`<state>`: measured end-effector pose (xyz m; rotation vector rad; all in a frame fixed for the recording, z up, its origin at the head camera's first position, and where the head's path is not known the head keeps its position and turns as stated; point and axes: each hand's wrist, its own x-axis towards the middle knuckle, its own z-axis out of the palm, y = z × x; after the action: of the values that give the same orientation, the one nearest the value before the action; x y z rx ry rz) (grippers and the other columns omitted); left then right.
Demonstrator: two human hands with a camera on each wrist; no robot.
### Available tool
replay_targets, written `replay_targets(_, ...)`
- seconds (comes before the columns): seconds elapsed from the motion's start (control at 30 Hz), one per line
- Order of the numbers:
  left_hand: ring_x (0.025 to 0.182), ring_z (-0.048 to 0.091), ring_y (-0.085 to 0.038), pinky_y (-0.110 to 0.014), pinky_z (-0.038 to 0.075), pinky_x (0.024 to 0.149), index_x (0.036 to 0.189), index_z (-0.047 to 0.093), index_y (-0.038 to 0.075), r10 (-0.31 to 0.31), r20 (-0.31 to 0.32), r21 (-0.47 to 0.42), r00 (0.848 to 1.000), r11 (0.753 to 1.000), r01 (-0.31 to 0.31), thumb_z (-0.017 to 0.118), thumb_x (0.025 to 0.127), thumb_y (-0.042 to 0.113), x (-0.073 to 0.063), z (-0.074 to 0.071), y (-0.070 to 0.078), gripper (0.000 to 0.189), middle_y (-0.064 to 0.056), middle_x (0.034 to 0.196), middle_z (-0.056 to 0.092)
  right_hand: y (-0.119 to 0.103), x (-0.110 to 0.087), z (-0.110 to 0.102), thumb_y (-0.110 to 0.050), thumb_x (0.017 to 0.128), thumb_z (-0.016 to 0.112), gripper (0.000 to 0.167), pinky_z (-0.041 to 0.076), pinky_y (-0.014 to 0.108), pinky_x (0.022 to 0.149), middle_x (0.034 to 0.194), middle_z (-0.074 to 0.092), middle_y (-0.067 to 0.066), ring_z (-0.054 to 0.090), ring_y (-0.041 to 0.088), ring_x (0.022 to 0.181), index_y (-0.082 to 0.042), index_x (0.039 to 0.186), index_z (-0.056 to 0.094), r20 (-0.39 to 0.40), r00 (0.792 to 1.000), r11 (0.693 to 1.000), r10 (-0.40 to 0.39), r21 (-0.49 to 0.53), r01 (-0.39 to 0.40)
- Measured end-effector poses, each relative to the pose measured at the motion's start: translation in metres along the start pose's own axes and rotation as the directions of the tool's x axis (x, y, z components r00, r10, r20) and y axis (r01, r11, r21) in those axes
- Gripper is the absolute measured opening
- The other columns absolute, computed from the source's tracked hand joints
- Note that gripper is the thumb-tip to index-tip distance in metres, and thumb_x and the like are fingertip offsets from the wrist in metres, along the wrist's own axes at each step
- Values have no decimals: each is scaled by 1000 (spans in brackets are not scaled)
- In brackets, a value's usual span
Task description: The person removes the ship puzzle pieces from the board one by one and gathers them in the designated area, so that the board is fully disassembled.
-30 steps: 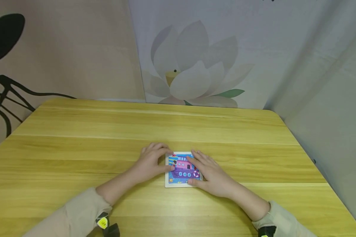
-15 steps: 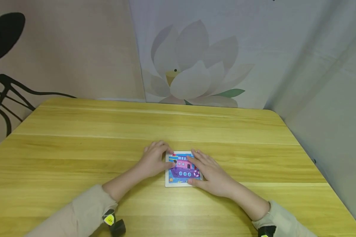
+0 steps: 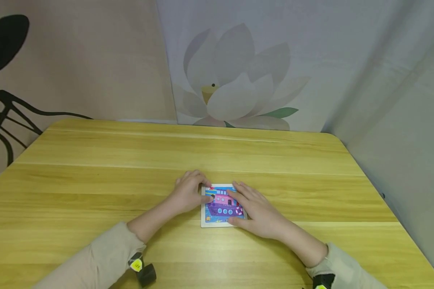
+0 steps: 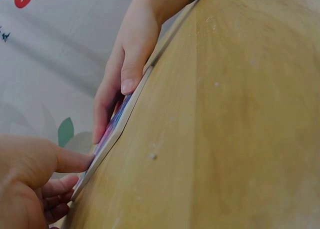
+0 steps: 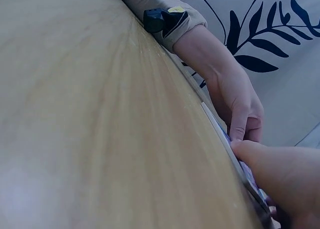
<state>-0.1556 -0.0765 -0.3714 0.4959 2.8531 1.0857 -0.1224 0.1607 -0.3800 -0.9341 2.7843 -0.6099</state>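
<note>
Picture board (image 3: 224,211), pale-rimmed, purple-and-pink ship on blue, lying flat on wood-grain table (image 3: 217,150); left hand (image 3: 188,193) at the board's left side, thumb on its face, fingers curved at the far left corner, pinching that side; right hand (image 3: 258,213) laid over the board's right side, fingers extended and thumb spread away from them, thumb tip by the near rim; beige sleeves (image 3: 110,253) on both arms, nearer the wearer than the board; large pale flower print (image 3: 235,94) on wall beyond the board.
</note>
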Motion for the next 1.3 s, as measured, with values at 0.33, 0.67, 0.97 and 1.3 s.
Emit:
replay_targets(0.33, 107, 47, -25, -45, 30, 95, 97, 69, 9, -14, 2, 0, 1000, 1000, 14, 84, 72, 17, 0, -1, 3, 31, -2, 106, 60, -2, 0, -1, -60, 92, 48, 71, 12, 52, 111, 159, 12, 4, 7, 24, 144, -25, 151, 29, 17, 1000, 999, 7, -41, -7)
replay_targets(0.67, 106, 47, -23, -44, 30, 95, 100, 68, 9, 13, -32, -44, 999, 999, -14, 85, 70, 13, -2, 3, 0, 34, -1, 105, 60, -3, 0, -2, -61, 92, 46, 70, 12, 54, 110, 159, 12, 5, 7, 26, 144, -29, 152, 28, 18, 1000, 999, 4, -52, -3)
replay_targets(0.97, 81, 50, -18, -35, 44, 77, 96, 69, 5, 37, -49, -216, 998, 975, -46, 79, 76, 4, -4, 2, -6, 23, 1, 83, 59, -3, 0, -2, -60, 92, 48, 70, 12, 53, 111, 159, 11, 5, 7, 25, 144, -28, 152, 28, 14, 1000, 999, 1, -45, 0)
replay_targets(1.3, 79, 57, -19, -32, 50, 72, 92, 71, 7, -73, -55, -375, 996, 926, 47, 74, 81, 2, 1, -3, -11, 12, -1, 81, 64, -3, -1, -2, -60, 92, 47, 70, 12, 52, 111, 159, 11, 5, 7, 25, 144, -29, 151, 28, 16, 1000, 999, 6, -45, -5)
